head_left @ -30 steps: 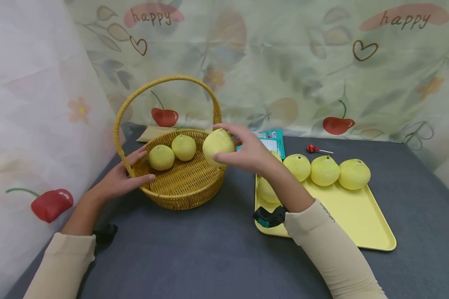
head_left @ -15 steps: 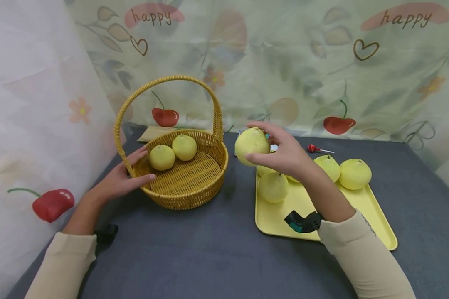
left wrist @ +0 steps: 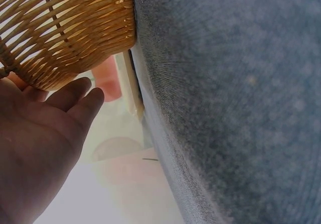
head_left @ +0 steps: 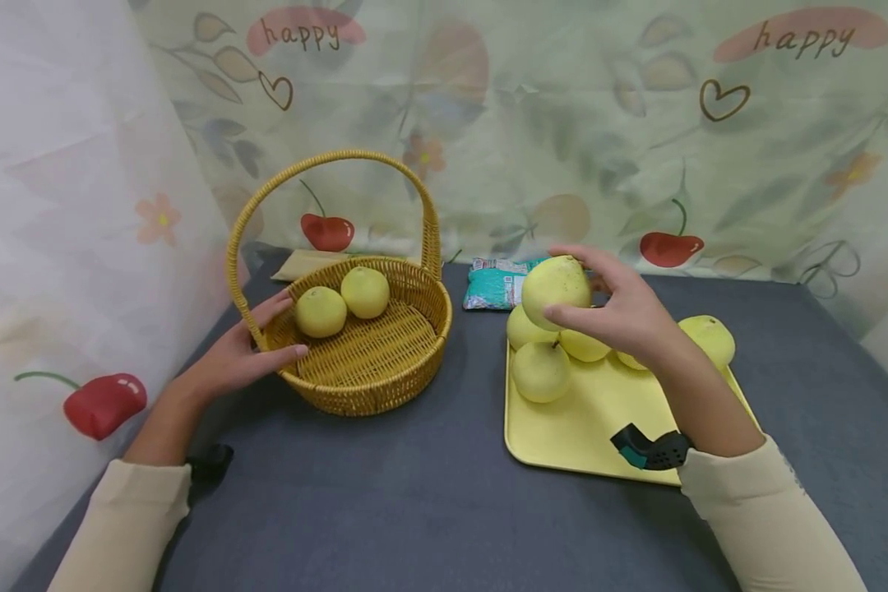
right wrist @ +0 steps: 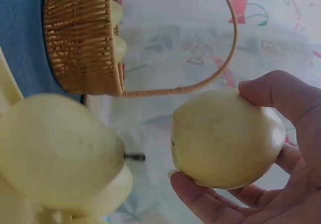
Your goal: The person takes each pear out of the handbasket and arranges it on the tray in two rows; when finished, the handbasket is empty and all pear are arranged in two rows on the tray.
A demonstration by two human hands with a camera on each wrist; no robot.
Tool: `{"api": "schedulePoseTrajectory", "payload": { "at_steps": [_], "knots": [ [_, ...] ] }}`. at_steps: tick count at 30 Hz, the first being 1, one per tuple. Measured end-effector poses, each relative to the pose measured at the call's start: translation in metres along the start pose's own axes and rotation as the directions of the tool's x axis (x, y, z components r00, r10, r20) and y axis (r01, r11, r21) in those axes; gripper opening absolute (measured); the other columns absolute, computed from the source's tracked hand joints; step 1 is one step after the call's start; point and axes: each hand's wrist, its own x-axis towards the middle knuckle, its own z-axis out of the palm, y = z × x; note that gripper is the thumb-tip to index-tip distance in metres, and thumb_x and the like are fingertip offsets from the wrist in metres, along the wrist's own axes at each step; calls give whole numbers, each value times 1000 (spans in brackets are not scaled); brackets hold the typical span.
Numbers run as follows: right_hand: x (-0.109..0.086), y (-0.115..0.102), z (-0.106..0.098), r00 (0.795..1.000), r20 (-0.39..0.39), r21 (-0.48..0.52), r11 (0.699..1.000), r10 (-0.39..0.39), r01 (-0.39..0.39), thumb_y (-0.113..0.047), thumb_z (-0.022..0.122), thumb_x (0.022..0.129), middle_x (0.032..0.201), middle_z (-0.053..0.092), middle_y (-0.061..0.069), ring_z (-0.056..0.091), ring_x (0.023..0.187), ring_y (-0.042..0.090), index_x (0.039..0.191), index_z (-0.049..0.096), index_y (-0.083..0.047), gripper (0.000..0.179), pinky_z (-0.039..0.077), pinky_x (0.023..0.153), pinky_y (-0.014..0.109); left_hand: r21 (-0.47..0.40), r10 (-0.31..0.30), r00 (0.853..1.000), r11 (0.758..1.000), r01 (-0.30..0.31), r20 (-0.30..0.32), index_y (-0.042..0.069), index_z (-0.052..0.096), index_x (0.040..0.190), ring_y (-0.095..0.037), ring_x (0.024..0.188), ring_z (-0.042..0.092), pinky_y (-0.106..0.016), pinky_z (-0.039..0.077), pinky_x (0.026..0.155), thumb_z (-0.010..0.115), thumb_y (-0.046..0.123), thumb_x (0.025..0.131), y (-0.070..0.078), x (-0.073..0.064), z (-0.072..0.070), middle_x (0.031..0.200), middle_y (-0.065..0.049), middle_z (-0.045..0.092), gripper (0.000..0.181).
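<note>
My right hand (head_left: 629,316) holds a pale yellow pear (head_left: 555,292) between thumb and fingers, above the back left part of a yellow tray (head_left: 599,444). In the right wrist view the thumb presses one side of that pear (right wrist: 225,138), and the fingertips the other. Several more pears (head_left: 541,372) lie on the tray, some partly hidden by the hand. On the left, my left hand (head_left: 229,362) grips the left rim of a wicker basket (head_left: 363,400), thumb over the rim and fingers against the outside. Two pears (head_left: 321,312) sit at the back left inside the basket.
The basket's tall arched handle (head_left: 351,154) rises above it. Behind the tray lies a teal packet (head_left: 492,288), and a beige flat packet (head_left: 307,263) lies behind the basket. A patterned cloth (head_left: 525,123) hangs at the back of the dark table (head_left: 400,510).
The right hand has carried the pear from the basket's right rim rightward to above the tray. The teal packet has come into fuller view. My left hand has stayed at the basket.
</note>
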Motion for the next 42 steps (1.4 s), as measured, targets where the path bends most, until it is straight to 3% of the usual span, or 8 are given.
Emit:
{"api": "schedulePoseTrajectory", "payload": {
  "at_steps": [8, 15, 24, 32, 42],
  "knots": [
    [-15, 19, -23, 1000, -8, -83, 996, 23, -24, -23, 79, 88, 139, 50, 7, 56, 108, 33, 147, 49, -19, 67, 50, 76, 35, -15, 4, 1000, 1000, -4, -3, 7, 22, 160, -30, 151, 6, -63, 18, 114, 74, 32, 92, 3, 0, -1, 167, -5, 9, 89],
    [-28, 38, -31, 997, 47, -110, 993, 57, -52, -23, 79, 88, 145, 44, 12, 58, 114, 41, 147, 47, -14, 68, 54, 71, 32, -24, 11, 1000, 1000, -11, -3, 7, 23, 160, -30, 151, 6, -63, 18, 114, 74, 31, 93, 3, -2, 0, 167, -5, 10, 88],
    [-38, 55, -30, 994, 109, -169, 986, 12, 7, -19, 80, 86, 144, 46, 17, 58, 107, 42, 141, 53, -6, 63, 54, 76, 36, -10, 12, 1000, 1000, -12, -8, 7, 22, 160, -30, 151, 6, -64, 18, 113, 74, 32, 93, 1, -1, 0, 167, -6, 10, 89],
    [-42, 62, -30, 983, 174, -256, 967, 63, -16, -29, 84, 83, 131, 50, 20, 57, 107, 44, 139, 54, -11, 66, 52, 80, 46, -14, 12, 1000, 1000, -12, -5, 8, 23, 160, -30, 151, 7, -63, 19, 113, 74, 32, 92, 1, 0, 1, 167, -4, 10, 88],
    [-39, 69, -18, 971, 237, -362, 930, 19, 70, -30, 87, 77, 119, 60, 15, 55, 106, 32, 127, 60, -6, 62, 46, 85, 49, -17, 12, 1000, 1000, -12, -9, 8, 24, 160, -29, 151, 7, -62, 19, 114, 74, 33, 93, 1, -2, 1, 167, -3, 11, 87]
  ]
}}
